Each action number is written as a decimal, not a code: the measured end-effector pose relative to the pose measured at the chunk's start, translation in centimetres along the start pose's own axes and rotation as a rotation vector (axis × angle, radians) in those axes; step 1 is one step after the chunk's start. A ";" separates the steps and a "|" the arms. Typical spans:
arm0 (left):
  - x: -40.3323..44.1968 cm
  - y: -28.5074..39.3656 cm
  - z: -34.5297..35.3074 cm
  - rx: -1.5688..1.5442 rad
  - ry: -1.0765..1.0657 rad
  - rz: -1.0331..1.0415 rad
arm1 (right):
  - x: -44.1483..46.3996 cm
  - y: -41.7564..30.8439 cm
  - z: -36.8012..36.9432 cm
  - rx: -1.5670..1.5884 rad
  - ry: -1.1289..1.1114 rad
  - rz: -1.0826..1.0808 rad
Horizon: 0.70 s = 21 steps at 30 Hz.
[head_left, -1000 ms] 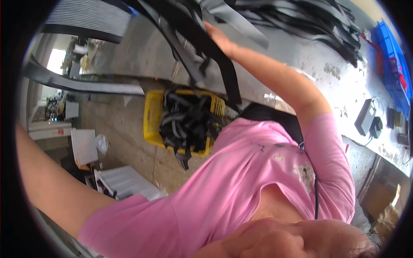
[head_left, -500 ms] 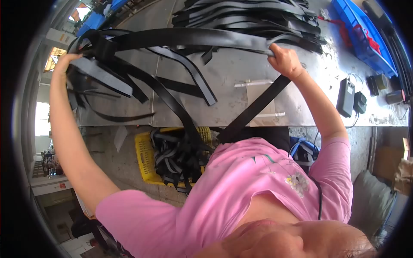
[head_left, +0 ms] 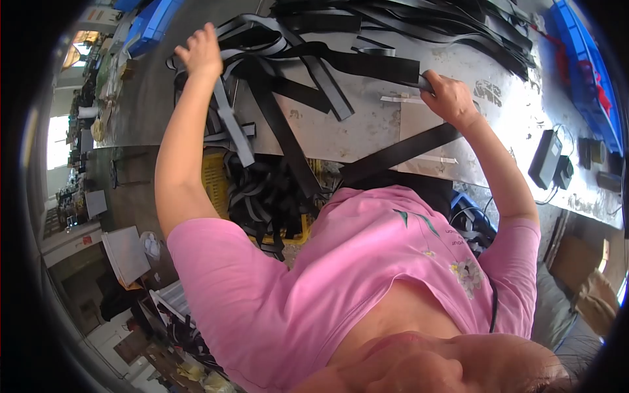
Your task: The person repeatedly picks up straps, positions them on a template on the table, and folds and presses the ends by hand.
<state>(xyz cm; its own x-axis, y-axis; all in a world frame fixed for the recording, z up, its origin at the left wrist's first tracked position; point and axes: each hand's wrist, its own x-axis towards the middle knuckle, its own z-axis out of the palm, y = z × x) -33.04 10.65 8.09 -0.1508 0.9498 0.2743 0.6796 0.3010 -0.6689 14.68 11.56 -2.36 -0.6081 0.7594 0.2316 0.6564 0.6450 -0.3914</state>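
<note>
Below the table edge, a yellow basket is filled with tangled straps. Over the metal table, the end of a black strap is gripped by the right hand, its fingers curled closed. The left hand is held spread, nothing visibly clasped, beside a loose strap pile; whether that is touched cannot be told. Farther off, a strap bundle is laid across the surface.
</note>
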 end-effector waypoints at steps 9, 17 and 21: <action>-5.9 17.5 -10.7 -0.937 0.261 0.627 | 0.7 -1.6 0.1 0.000 0.005 0.021; -8.2 18.5 -10.9 -0.912 0.328 0.710 | -1.7 1.0 0.2 -0.124 -0.078 0.031; -10.9 17.3 -13.1 -0.766 0.554 1.000 | -3.0 2.7 -1.2 -0.119 -0.066 -0.149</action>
<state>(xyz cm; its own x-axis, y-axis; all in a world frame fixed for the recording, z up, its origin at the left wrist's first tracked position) -10.22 4.39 2.52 0.8125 0.5198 0.2640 0.5779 -0.7776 -0.2477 18.76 11.14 -3.06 -0.7277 0.6503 0.2182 0.6029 0.7581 -0.2487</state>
